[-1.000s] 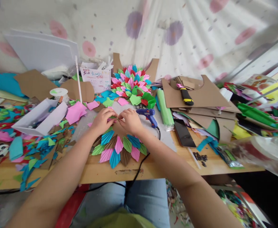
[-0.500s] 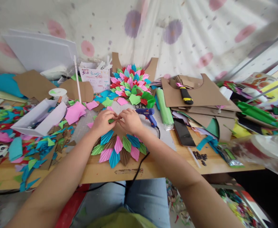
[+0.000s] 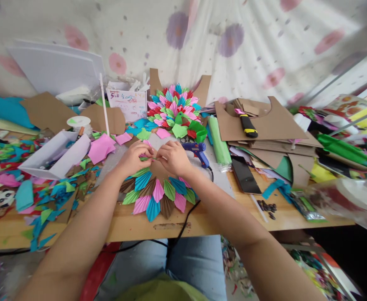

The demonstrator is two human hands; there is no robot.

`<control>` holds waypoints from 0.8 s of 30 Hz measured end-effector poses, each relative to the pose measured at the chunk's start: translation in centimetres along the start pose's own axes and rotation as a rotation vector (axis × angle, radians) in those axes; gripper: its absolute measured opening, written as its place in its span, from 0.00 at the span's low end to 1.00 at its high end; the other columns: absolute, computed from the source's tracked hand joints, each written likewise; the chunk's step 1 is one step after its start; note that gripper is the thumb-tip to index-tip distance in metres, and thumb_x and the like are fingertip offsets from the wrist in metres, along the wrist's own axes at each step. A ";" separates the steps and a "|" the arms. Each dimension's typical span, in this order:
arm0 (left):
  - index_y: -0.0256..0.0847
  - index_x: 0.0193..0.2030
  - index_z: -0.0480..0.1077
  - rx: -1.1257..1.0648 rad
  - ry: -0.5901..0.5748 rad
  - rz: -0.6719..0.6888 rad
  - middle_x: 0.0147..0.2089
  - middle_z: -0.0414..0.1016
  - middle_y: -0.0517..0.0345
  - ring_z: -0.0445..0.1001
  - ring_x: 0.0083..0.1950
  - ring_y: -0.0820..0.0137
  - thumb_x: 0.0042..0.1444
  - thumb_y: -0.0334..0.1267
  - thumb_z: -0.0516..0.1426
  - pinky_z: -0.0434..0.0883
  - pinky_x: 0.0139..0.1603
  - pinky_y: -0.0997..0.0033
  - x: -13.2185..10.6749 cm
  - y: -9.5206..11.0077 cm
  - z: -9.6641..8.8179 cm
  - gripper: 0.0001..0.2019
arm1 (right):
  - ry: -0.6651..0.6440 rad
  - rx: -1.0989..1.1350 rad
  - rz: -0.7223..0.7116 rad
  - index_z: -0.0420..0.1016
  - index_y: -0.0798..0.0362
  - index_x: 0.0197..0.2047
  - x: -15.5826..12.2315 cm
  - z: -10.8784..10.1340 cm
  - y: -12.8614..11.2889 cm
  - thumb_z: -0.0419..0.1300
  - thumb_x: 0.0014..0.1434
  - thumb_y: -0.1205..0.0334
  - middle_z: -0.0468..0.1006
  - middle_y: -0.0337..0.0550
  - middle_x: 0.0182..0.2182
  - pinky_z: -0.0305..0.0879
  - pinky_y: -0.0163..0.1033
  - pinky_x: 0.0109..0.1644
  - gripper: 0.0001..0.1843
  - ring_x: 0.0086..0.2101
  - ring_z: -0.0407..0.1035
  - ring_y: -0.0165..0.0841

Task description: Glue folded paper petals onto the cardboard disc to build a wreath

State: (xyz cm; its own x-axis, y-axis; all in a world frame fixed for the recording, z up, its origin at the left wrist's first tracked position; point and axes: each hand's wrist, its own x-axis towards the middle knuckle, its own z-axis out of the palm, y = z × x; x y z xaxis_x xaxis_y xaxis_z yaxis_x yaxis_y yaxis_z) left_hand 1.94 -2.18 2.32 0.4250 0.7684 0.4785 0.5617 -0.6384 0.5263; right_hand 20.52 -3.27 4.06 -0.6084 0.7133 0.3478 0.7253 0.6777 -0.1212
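My left hand (image 3: 136, 157) and my right hand (image 3: 172, 158) meet fingertip to fingertip, both closed in a pinch. Between them they grip a small green paper piece (image 3: 143, 158), mostly covered by my fingers. Just beneath lies a cardboard base (image 3: 159, 170) edged with pleated paper petals (image 3: 158, 190) in pink, blue, green and brown; my hands hide its upper part. To the right of my right hand a blue glue gun (image 3: 199, 153) rests on its side, its black cord running down past the petals.
Behind my hands stands a finished-looking petal piece (image 3: 174, 106) on cardboard. Paper scraps (image 3: 67, 188) and a white box (image 3: 53, 156) crowd the left. On the right are a green paper roll (image 3: 218, 142), a phone (image 3: 245, 175), stacked cardboard (image 3: 261, 121) and a yellow-black cutter (image 3: 248, 125).
My hands stay together over the cardboard base, with slight finger movement around the green paper piece. The whole view has shifted slightly; nothing else has visibly moved.
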 end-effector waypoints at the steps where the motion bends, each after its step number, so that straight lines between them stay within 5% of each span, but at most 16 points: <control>1: 0.43 0.22 0.65 -0.007 0.002 0.003 0.36 0.76 0.58 0.72 0.44 0.67 0.46 0.35 0.57 0.67 0.53 0.58 -0.1 -0.1 -0.1 0.05 | 0.002 -0.001 -0.002 0.75 0.52 0.36 -0.1 0.0 0.1 0.52 0.61 0.64 0.77 0.44 0.36 0.49 0.42 0.45 0.10 0.41 0.61 0.37; 12: 0.41 0.31 0.70 -0.002 0.307 -0.141 0.37 0.75 0.58 0.72 0.43 0.69 0.53 0.41 0.55 0.69 0.50 0.64 -0.7 -3.9 -2.2 0.06 | 0.037 -0.043 0.260 0.74 0.54 0.33 -2.1 -0.7 2.2 0.54 0.59 0.67 0.76 0.46 0.34 0.52 0.40 0.43 0.08 0.40 0.64 0.37; 17: 0.41 0.40 0.66 -0.190 0.265 -0.331 0.37 0.74 0.56 0.74 0.39 0.69 0.54 0.47 0.54 0.72 0.40 0.67 0.0 -1.9 0.3 0.13 | 0.033 -0.031 0.194 0.74 0.54 0.34 -1.6 0.4 1.1 0.55 0.60 0.64 0.76 0.46 0.34 0.53 0.40 0.43 0.07 0.41 0.64 0.38; 24: 0.43 0.40 0.61 -0.225 0.187 -0.333 0.40 0.73 0.56 0.74 0.42 0.69 0.51 0.41 0.56 0.72 0.37 0.70 -0.1 -1.0 1.9 0.11 | 0.032 -0.034 0.156 0.74 0.55 0.34 -1.2 1.0 0.5 0.56 0.60 0.62 0.75 0.47 0.35 0.52 0.41 0.43 0.08 0.41 0.63 0.38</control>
State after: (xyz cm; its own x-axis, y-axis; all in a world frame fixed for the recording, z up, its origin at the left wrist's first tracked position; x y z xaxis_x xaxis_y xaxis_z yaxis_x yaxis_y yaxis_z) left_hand 2.62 -1.54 0.42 0.0997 0.9257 0.3649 0.4692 -0.3671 0.8032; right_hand 21.30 -3.64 2.60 -0.4774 0.8028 0.3571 0.8209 0.5525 -0.1446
